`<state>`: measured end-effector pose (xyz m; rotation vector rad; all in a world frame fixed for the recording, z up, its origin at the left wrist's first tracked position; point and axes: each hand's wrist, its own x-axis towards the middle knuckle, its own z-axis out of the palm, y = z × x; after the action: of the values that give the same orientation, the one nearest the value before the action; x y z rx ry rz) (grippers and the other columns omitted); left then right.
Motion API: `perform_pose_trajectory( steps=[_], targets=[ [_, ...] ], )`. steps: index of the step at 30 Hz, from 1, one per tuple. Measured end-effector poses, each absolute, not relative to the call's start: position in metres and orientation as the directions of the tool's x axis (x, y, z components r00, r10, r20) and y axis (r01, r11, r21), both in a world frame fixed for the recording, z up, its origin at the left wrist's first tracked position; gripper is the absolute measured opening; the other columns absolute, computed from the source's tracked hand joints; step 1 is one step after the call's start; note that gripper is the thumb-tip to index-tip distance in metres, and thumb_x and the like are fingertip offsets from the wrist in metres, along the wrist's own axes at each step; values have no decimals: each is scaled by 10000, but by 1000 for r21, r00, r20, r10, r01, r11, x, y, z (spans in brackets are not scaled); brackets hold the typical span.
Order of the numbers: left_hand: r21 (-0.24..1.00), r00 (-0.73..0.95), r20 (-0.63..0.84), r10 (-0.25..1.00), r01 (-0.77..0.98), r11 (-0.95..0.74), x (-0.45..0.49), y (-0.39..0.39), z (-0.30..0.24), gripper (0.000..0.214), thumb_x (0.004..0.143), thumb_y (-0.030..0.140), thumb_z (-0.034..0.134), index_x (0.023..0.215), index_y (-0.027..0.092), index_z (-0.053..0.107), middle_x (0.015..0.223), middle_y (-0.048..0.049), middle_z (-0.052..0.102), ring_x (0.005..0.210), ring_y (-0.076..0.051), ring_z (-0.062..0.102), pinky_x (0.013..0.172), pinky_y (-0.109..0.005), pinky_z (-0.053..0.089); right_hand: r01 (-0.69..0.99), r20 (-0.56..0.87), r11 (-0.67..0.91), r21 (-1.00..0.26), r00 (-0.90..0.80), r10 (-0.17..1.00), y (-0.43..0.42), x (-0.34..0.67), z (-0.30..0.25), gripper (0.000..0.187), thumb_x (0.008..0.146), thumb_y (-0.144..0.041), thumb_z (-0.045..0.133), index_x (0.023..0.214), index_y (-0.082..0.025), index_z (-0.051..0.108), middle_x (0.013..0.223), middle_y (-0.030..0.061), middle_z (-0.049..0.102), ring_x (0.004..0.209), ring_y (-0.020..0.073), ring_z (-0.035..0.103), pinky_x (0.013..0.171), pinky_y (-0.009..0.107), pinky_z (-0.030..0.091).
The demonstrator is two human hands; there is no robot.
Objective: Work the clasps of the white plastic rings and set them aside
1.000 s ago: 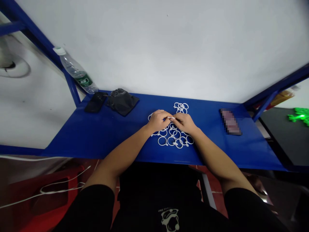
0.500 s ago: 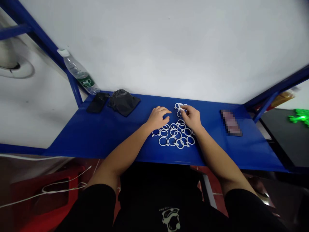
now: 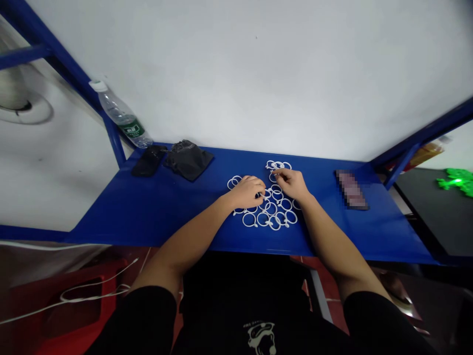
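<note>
Our left hand (image 3: 248, 192) curls over white rings (image 3: 268, 223), right hand (image 3: 293, 184) by far cluster (image 3: 276, 166); can't tell whether fingers (image 3: 284, 172) pinch any.

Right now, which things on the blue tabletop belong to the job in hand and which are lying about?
In the job:
Larger spread of thin white rings, left hand over it
Small cluster of white rings, right hand beside it

Lying about:
Clear plastic bottle with green label
Flat black rectangular object
Crumpled dark pouch
Pixelated pinkish rectangular object

Soft light on the pale wall (image 3: 236, 84), dim shade below the tabletop (image 3: 148, 212), stretched edges
</note>
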<state>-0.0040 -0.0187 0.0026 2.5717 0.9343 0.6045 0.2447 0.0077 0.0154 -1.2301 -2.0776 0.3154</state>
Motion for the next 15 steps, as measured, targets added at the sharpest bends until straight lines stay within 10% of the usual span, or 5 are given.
perform_pose_trajectory(
  steps=[15],
  targets=[
    [502,393,548,738,551,-667,-8,-8,1,216,1113,330,582,1034,222,751,921,-25,817,876,-205,762,957,-413,535,486,493,727,-486,-535,687,-6,230,18,203,1046,-376,625,1065,-230,765,838,32,784,696,179,695,661,304,505]
  ],
)
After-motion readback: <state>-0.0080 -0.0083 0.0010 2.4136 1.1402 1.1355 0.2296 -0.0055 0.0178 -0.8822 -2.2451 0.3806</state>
